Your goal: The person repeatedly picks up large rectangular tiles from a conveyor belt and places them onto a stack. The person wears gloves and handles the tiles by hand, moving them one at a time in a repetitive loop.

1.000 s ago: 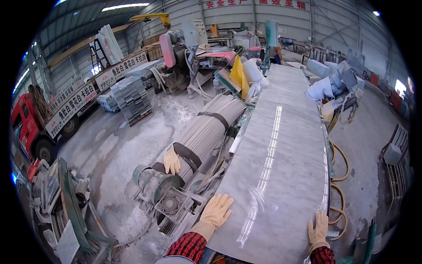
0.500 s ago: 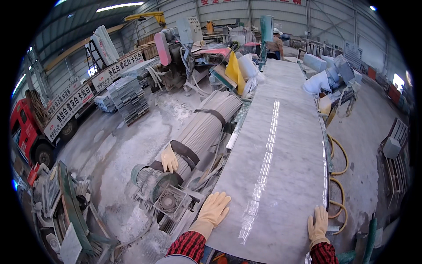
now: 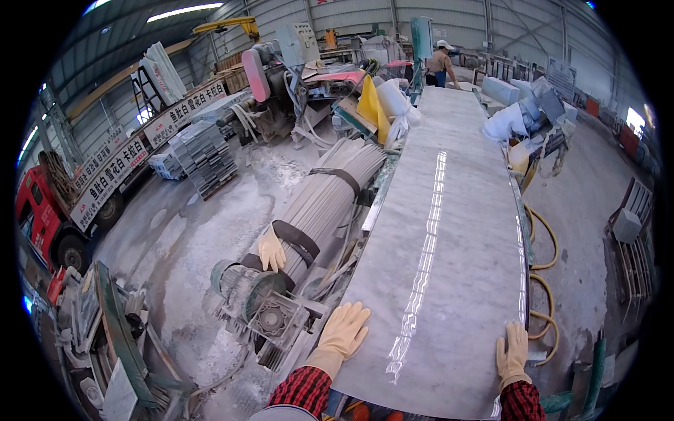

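A long, polished grey-white stone slab [image 3: 463, 231] stretches away from me, with a strip of reflected light down its surface. My left hand [image 3: 342, 332], in a cream rubber glove, lies flat on the slab's near left edge with its fingers apart. At the near right edge, my right hand [image 3: 512, 354] in a matching glove rests with fingers stretched forward. Neither hand grasps anything loose. Red-and-black checked sleeves show at both wrists.
Left of the slab are a motor [image 3: 253, 295], a strapped bundle of long strips [image 3: 316, 210] and a loose glove [image 3: 271, 250]. Yellow hose [image 3: 551, 288] loops along the right side. A person [image 3: 441, 64] stands beyond the far end. A red truck [image 3: 49, 217] is parked far left.
The view has shifted slightly. The person at the far end now shows more fully, an arm reaching toward the slab's end. Both my hands stay at the slab's edges.
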The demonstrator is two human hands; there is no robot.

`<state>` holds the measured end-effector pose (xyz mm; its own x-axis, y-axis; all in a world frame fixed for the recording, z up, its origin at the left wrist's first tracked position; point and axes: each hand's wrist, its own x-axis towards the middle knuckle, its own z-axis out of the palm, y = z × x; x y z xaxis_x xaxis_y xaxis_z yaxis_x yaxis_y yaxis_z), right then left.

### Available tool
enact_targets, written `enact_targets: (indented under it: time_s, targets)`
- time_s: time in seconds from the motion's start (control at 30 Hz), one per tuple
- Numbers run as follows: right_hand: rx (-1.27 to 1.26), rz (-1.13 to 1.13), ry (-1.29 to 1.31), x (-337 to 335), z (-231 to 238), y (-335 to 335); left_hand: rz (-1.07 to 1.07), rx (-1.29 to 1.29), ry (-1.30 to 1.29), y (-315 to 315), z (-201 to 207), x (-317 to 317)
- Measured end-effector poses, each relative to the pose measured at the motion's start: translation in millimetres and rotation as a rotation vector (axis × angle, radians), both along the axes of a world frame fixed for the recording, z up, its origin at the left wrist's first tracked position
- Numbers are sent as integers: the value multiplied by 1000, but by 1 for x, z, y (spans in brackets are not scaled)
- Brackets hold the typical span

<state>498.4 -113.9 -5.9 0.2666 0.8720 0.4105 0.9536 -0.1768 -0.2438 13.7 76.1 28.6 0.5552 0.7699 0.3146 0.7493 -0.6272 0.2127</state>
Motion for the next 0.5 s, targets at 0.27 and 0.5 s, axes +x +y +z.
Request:
enact_targets:
  time_s: [0.27,0.5]
  targets:
    - [-18,7,52,-8,15,-1,-3,-9,10,-1,1,-2]
    - [-6,22,42,-12,19,-2,-11,-44,-56,-4,-1,-5]
